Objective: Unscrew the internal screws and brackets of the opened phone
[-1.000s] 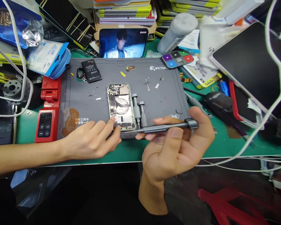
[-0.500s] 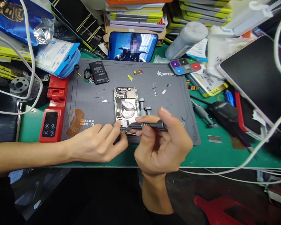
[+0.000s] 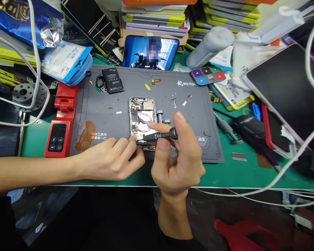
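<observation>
Opened phone (image 3: 143, 115) sits by near edge of mat (image 3: 115, 125). Left hand (image 3: 113, 160) curls at its near-left corner, can't tell if gripping; right hand (image 3: 178, 160) fingers grip screwdriver (image 3: 154, 136) over its near end.

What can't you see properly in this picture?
In the head view:
screwdriver tip: too small to make out
opened phone, lower left corner: hidden by the left hand
grey tools, lower parts: hidden by the right hand
blue bag: cut off at the picture's edge
</observation>
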The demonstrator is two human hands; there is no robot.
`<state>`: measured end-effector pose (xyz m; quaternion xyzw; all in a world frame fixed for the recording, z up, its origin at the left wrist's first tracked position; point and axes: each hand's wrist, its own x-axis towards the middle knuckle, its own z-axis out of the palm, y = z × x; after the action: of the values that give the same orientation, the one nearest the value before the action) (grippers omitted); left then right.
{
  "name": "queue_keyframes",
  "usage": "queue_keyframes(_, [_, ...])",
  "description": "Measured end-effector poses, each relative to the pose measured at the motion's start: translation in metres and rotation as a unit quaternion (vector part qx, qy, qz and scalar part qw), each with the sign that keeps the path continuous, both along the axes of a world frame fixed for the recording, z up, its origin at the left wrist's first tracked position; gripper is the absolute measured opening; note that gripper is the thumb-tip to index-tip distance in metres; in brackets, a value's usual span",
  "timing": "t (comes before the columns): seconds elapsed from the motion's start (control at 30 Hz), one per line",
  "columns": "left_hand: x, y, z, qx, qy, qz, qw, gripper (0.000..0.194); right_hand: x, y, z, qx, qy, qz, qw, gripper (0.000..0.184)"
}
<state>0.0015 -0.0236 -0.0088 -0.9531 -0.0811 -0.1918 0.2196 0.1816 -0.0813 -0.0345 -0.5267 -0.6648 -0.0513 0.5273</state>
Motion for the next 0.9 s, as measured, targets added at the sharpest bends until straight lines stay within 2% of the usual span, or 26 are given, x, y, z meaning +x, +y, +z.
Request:
queue_keyframes(0.13, [0.000,0.000,0.000,-0.002,0.004,0.002,1.000,0.021,0.003,0.001,0.009,0.022,-0.061,-0.033,0.997,0.064])
queue_keyframes(0.2, [0.000,-0.001,0.000,0.001,0.001,0.003,1.000,0.020,0.005,0.001,0.012,0.006,-0.092,-0.049,0.995,0.061])
queue_keyframes(0.27, [0.000,-0.001,0.000,0.003,-0.003,0.005,1.000,0.020,0.006,0.001,0.015,-0.005,-0.089,-0.040,0.995,0.056])
queue_keyframes(0.33, [-0.001,-0.001,0.000,0.003,-0.004,0.006,1.000,0.019,0.006,0.002,0.016,0.022,-0.084,-0.039,0.995,0.053])
queue_keyframes(0.4, [-0.001,-0.001,0.000,0.002,-0.007,0.006,1.000,0.018,0.007,0.002,0.018,0.047,-0.108,-0.061,0.991,0.048])
queue_keyframes(0.47, [-0.002,-0.002,-0.001,0.000,-0.006,0.007,1.000,0.017,0.007,0.002,0.020,0.031,-0.124,-0.075,0.989,0.045])
queue_keyframes(0.57, [-0.002,-0.002,-0.001,-0.003,-0.005,0.009,1.000,0.015,0.007,0.002,0.021,0.001,-0.110,-0.051,0.993,0.051])
queue_keyframes(0.7, [-0.001,-0.002,0.000,-0.002,-0.007,0.012,1.000,0.014,0.008,0.003,0.020,0.009,-0.100,-0.066,0.993,0.049])
queue_keyframes(0.9, [-0.001,-0.002,0.001,-0.006,-0.014,0.007,1.000,0.015,0.006,0.002,0.020,0.015,-0.085,-0.061,0.994,0.056])
